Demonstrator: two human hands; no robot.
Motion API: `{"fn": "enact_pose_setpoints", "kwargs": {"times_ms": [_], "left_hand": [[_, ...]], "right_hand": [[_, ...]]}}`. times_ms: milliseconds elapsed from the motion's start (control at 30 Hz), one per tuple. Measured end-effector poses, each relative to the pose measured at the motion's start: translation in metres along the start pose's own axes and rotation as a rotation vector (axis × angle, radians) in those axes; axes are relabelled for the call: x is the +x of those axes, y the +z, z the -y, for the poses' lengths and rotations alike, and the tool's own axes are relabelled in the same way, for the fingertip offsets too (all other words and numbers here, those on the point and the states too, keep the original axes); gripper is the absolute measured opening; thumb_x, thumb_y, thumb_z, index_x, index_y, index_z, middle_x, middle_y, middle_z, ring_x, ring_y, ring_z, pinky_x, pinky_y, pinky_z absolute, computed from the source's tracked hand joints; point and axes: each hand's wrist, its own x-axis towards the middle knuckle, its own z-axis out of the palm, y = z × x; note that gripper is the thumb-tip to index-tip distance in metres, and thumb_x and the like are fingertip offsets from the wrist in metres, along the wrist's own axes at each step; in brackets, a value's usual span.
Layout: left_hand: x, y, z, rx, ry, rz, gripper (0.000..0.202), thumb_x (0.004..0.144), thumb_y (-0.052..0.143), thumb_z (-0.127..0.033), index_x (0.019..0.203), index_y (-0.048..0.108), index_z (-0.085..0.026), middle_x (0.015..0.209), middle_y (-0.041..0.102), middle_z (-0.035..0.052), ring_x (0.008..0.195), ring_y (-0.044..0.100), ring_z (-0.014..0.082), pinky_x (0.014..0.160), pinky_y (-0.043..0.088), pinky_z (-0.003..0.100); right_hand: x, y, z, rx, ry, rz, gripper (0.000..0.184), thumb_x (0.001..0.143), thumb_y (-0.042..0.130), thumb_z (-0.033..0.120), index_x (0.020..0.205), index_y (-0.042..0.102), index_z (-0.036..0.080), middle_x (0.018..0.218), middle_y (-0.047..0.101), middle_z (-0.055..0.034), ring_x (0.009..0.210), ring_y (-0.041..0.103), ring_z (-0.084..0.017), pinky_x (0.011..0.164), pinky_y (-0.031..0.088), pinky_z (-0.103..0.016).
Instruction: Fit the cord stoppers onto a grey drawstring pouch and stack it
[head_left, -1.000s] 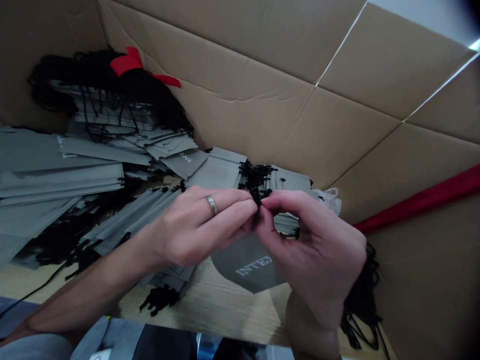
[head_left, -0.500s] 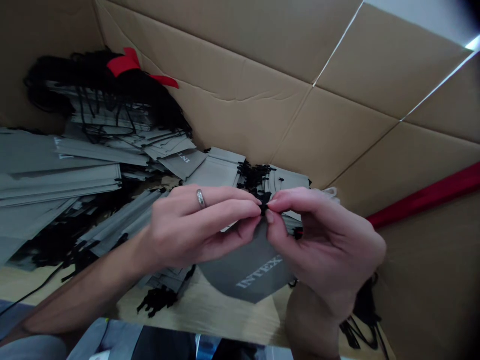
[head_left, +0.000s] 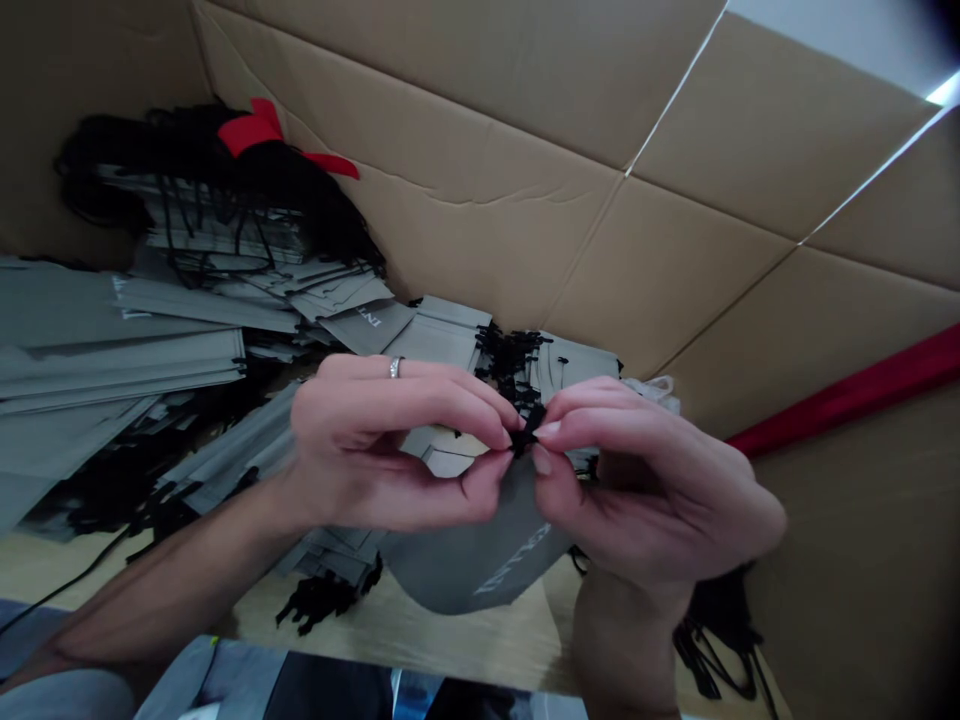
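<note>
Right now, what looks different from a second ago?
The left hand has turned, showing a gap between thumb and fingers; the right hand shifted rightward. The gray pouch moved down and left in view. Both hands still pinch the black cord; the red ribbon stayed put.
</note>
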Motion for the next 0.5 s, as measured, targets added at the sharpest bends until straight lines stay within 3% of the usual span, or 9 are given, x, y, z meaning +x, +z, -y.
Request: {"fn": "enact_pose_setpoints", "kwargs": {"times_ms": [300,500], "left_hand": [[0.000,-0.004,-0.002,0.107,0.114,0.075,0.014,0.087,0.088,-0.009,0.090,0.080,-0.020,0.093,0.089,-0.0007,0.073,0.082,0.0084,0.072,0.070,0.012],[-0.001,-0.011,-0.003,0.216,0.165,0.142,0.016,0.090,0.089,-0.012,0.097,0.079,-0.022,0.101,0.090,-0.0007,0.074,0.084,0.0104,0.076,0.074,0.016]], "right_hand": [[0.003,-0.001,-0.014,0.128,-0.017,-0.030,0.035,0.083,0.079,0.002,0.102,0.083,0.030,0.082,0.079,0.0002,0.071,0.076,-0.021,0.064,0.066,-0.039],[0.004,0.000,-0.018,0.143,-0.029,-0.031,0.034,0.082,0.078,0.002,0.101,0.084,0.030,0.081,0.080,0.0000,0.069,0.076,-0.021,0.060,0.065,-0.038]]}}
